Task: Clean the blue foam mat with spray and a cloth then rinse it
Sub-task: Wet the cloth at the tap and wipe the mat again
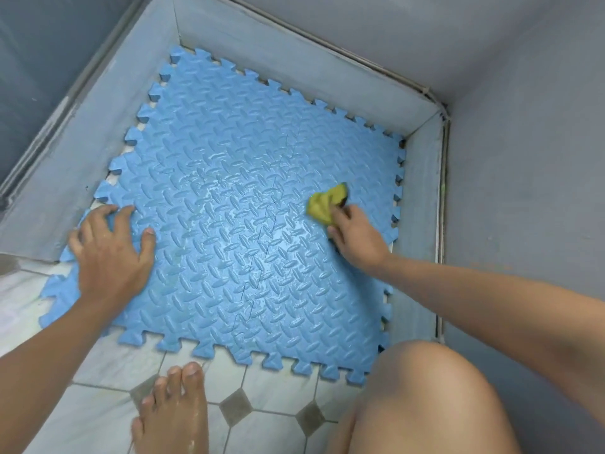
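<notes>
The blue foam mat point(242, 204), with puzzle-cut edges and a ribbed pattern, lies flat on the tiled floor in a corner; its middle looks wet and shiny. My left hand point(113, 253) presses flat on the mat's left edge with fingers spread. My right hand point(355, 239) grips a crumpled yellow-green cloth point(327, 203) against the mat near its right edge. No spray bottle is in view.
Grey walls point(523, 158) enclose the mat at the back, left and right. White floor tiles point(278, 417) with dark diamond insets lie in front. My bare foot point(173, 411) stands on the tiles below the mat; my knee point(432, 398) is at the lower right.
</notes>
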The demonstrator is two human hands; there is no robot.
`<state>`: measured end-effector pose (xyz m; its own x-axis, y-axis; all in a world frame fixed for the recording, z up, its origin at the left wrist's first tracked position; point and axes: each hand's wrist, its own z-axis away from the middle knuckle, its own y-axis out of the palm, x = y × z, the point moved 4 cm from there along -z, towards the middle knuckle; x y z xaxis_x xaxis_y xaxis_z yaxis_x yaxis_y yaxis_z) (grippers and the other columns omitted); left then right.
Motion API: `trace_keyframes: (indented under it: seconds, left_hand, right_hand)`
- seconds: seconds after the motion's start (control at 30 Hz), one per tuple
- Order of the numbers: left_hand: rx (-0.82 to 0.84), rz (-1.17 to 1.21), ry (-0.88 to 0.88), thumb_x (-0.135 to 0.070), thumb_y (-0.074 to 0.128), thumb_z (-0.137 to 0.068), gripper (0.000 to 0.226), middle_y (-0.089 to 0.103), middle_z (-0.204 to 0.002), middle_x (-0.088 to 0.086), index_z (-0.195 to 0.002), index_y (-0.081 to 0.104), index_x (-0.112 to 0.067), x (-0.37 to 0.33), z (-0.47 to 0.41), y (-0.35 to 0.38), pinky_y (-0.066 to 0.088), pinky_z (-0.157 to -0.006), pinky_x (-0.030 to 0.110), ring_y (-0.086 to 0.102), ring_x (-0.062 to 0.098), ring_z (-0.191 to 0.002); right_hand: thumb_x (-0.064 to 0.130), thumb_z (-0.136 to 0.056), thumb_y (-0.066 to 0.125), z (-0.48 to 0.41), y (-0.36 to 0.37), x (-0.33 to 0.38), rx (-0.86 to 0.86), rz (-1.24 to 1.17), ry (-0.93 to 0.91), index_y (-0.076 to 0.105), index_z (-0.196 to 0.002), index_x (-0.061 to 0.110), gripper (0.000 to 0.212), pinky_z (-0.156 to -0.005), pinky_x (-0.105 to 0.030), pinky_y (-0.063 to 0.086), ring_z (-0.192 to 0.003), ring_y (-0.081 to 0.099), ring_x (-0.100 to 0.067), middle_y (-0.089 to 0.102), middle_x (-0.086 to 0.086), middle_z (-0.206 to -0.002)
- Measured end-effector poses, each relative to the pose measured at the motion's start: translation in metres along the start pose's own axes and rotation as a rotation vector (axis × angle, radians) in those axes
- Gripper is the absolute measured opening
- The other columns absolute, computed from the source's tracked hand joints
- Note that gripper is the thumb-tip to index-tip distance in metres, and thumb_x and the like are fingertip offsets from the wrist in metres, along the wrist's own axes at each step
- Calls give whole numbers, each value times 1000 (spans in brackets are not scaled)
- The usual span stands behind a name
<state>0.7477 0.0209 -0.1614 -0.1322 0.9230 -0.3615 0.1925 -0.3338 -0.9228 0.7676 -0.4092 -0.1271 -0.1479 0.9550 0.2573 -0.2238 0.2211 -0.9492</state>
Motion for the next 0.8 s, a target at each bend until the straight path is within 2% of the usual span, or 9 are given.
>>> trace_keyframes:
  seconds: [0.17, 0.27, 0.3, 0.37, 0.4, 0.5, 0.63, 0.73, 0.8]
  left_hand:
    - [-4, 17, -11, -43, 47, -94, 54, 48, -138, 20, -136, 57, -10, 0, 0, -1, 28, -111, 57, 46, 41, -131]
    - [-9, 24, -26, -42, 48, -93, 55, 49, -139, 20, -136, 57, -9, -1, 0, -2, 28, -111, 57, 45, 41, -131]
    - [-7, 24, -25, -42, 48, -93, 55, 49, -138, 20, -136, 57, -9, -1, 0, -1, 28, -111, 56, 45, 41, -131]
    - [1, 31, -27, -43, 48, -93, 55, 49, -138, 19, -136, 57, -10, -1, 0, -1, 28, -111, 55, 45, 40, -131]
    - [3, 34, -28, -44, 47, -93, 55, 49, -138, 19, -135, 58, -10, 0, 0, -1, 28, -110, 55, 45, 40, -131]
    - [5, 30, -33, -44, 46, -93, 54, 49, -138, 18, -134, 58, -10, 1, 0, -1, 29, -110, 56, 46, 41, -131]
    - [29, 35, -45, -44, 47, -93, 55, 48, -139, 16, -135, 58, -11, 2, -2, 0, 29, -110, 57, 44, 39, -133]
    - [33, 23, -48, -43, 47, -93, 54, 48, -139, 16, -135, 57, -11, 2, -1, 1, 31, -109, 58, 45, 39, -131]
    - [35, 9, -48, -43, 46, -93, 54, 49, -138, 16, -135, 57, -11, 2, -2, 2, 33, -107, 58, 46, 40, -130]
  right_hand:
    - [43, -98, 55, 30, 44, 122, 215, 36, -705, 53, -139, 25, 45, -77, -36, 39, -91, 51, -24, 52, -8, -107]
    - [46, -97, 54, -1, 42, 140, 190, 129, -884, 60, -131, 28, 40, -73, -36, 40, -86, 55, -22, 56, -4, -101]
    - [50, -96, 53, -17, 34, 136, 141, 113, -838, 63, -127, 29, 38, -72, -34, 43, -84, 57, -20, 59, -2, -99]
    - [57, -94, 53, -63, 17, 102, 132, -45, -500, 66, -111, 31, 35, -72, -33, 50, -82, 63, -16, 66, 2, -95]
    - [54, -95, 52, -84, 4, 80, 91, -40, -335, 65, -113, 29, 33, -73, -35, 51, -85, 64, -19, 66, 0, -99]
    - [36, -101, 48, -134, -30, -19, -124, 22, 46, 54, -137, 21, 39, -83, -42, 49, -99, 57, -37, 54, -16, -113]
    - [28, -95, 48, -152, -63, -153, -206, -12, 570, 58, -127, 6, 40, -97, -45, 47, -114, 57, -44, 59, -25, -127]
    - [49, -99, 40, -163, -62, -156, -266, -99, 756, 58, -126, 5, 55, -103, -43, 43, -120, 53, -40, 56, -23, -132]
    - [51, -99, 41, -180, -52, -120, -295, -121, 746, 54, -129, 5, 57, -104, -44, 41, -122, 50, -40, 49, -24, -136]
